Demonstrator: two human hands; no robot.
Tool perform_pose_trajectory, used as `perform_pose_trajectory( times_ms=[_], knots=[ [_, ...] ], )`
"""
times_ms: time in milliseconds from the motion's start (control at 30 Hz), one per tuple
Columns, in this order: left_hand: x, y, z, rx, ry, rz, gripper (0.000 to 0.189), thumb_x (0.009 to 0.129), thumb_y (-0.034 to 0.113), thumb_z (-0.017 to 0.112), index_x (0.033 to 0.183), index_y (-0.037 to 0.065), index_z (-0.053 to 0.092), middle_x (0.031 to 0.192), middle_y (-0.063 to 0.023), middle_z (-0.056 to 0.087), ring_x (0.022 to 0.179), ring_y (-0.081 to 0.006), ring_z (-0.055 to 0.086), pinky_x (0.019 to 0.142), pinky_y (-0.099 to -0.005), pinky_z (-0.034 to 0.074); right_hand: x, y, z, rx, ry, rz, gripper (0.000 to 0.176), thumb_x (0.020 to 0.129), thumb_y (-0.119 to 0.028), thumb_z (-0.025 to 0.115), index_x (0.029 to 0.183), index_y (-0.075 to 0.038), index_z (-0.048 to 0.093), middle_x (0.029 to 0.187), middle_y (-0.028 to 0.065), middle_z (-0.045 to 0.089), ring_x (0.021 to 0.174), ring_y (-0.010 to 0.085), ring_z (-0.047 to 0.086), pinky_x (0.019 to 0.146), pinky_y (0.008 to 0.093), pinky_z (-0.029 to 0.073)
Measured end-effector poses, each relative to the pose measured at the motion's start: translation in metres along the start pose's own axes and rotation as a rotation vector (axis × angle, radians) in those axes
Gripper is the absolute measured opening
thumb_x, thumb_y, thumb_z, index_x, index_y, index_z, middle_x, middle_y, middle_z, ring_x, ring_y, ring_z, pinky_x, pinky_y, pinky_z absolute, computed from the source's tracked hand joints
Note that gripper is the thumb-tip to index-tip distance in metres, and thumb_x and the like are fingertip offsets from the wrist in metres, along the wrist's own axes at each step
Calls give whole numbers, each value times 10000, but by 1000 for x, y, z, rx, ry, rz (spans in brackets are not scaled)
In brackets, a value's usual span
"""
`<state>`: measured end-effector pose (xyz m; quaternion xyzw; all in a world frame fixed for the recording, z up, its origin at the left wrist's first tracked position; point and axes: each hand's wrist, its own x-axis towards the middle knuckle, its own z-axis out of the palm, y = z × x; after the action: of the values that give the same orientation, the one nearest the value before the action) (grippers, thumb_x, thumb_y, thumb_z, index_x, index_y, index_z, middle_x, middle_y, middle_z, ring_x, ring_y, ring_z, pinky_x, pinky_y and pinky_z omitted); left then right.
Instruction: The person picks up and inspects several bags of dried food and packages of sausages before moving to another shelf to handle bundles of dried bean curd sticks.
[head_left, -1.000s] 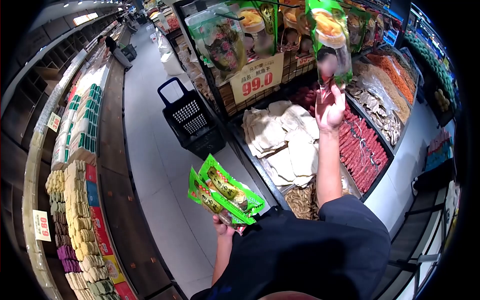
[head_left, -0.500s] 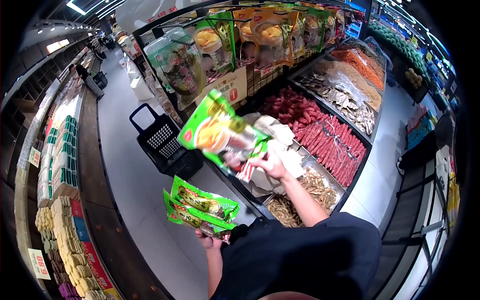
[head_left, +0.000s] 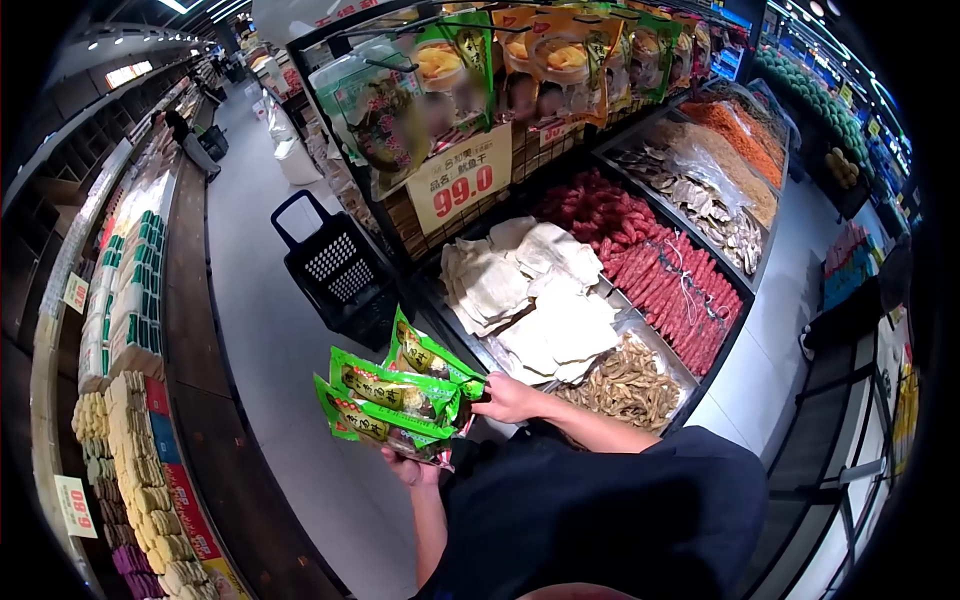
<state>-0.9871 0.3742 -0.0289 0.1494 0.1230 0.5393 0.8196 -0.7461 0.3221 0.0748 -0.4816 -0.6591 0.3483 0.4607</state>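
Note:
Several green food packets are gathered in front of my body, stacked close together with their side edges toward me. My left hand is wrapped round the lower end of the stack. At its right side, my right hand grips the end of the rearmost green packet, which leans against the others. Beyond my right hand lie flat white dried sheets in a display tray. Similar green and orange packets hang from hooks on the rack above.
A black shopping basket stands on the floor by the display. Red sausages and small dried fish fill neighbouring trays. A price sign reading 99.0 hangs on the rack. Stocked shelves run along the left; a person stands farther down the aisle.
My right hand has brought its green packet down and left from over the trays to the packets in my left hand. The white sheets and price sign are now uncovered.

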Motion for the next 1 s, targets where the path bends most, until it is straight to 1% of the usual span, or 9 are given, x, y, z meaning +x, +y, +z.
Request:
perform_pose_trajectory(
  times_ms=[133, 200, 267, 333, 467, 700, 800, 867, 1000],
  knots=[
    [-3, 0, 12, 58, 50, 50, 687, 789, 524, 694, 1338, 162, 496, 1378, -83, 482, 1226, -305, 484, 967, -562, 450, -1, 10, 8, -72, -82, 33, 174, 828, -154, 626, 919, -7, 603, 788, 235, 599, 643, 406, 547, 574, 440, 427],
    [-3, 1, 8, 15, 96, 11, 769, 773, 577, 680, 1374, 162, 438, 1354, -94, 496, 1184, -326, 518, 885, -572, 499, 0, 9, 12, -154, 2, -91, 178, 826, -163, 618, 917, -11, 603, 742, 236, 580, 646, 404, 549, 583, 445, 437],
    [-6, 6, 7, -62, -103, -117, 865, 749, 631, 662, 1408, 150, 374, 1332, -111, 506, 1053, -381, 596, 686, -550, 582, -2, 8, 14, -116, -7, -49, 188, 835, -171, 604, 935, -12, 596, 718, 232, 570, 647, 398, 546, 598, 445, 446],
    [-9, 2, 9, -57, -29, -70, 862, 755, 640, 647, 1405, 143, 377, 1332, -112, 505, 983, -379, 629, 596, -507, 604, -3, 13, 14, -247, -168, 10, 220, 846, -182, 598, 989, -16, 588, 736, 222, 578, 662, 388, 550, 607, 431, 443],
    [-14, 0, 22, -86, 75, -38, 848, 729, 623, 688, 1362, 122, 430, 1270, -135, 547, 997, -364, 621, 682, -536, 580, 2, 4, 8, -88, -260, 49, 247, 902, -171, 579, 1082, -2, 561, 808, 241, 592, 715, 372, 564, 672, 423, 454],
    [-14, -3, 29, 70, 195, 48, 800, 768, 613, 652, 1361, 123, 431, 1250, -127, 569, 960, -358, 642, 584, -526, 591, 8, 1, 9, 50, -388, 198, 198, 879, -88, 638, 1042, 19, 597, 917, 179, 670, 830, 251, 633, 746, 363, 486],
    [-10, -4, 14, -101, 380, 139, 830, 777, 631, 632, 1393, 126, 399, 1299, -126, 536, 1056, -365, 602, 692, -538, 587, 13, -6, 1, 74, -498, 183, 253, 865, -133, 677, 1053, 18, 599, 935, 172, 676, 860, 246, 641, 771, 346, 493],
    [-14, 4, 1, 6, -16, 8, 863, 785, 643, 618, 1432, 136, 354, 1359, -112, 489, 1174, -366, 527, 876, -536, 531, 27, -9, -21, -64, -694, 140, 430, 823, -205, 740, 1170, -6, 581, 1036, 143, 674, 954, 206, 637, 816, 327, 503],
    [-17, 5, -1, 26, 84, 79, 890, 788, 649, 613, 1455, 139, 318, 1390, -110, 459, 1256, -361, 452, 1002, -520, 446, 67, -9, -90, -21, -655, 127, 570, 812, -219, 754, 1308, -65, 521, 1141, 85, 646, 1018, 185, 614, 891, 323, 510]
  ],
)
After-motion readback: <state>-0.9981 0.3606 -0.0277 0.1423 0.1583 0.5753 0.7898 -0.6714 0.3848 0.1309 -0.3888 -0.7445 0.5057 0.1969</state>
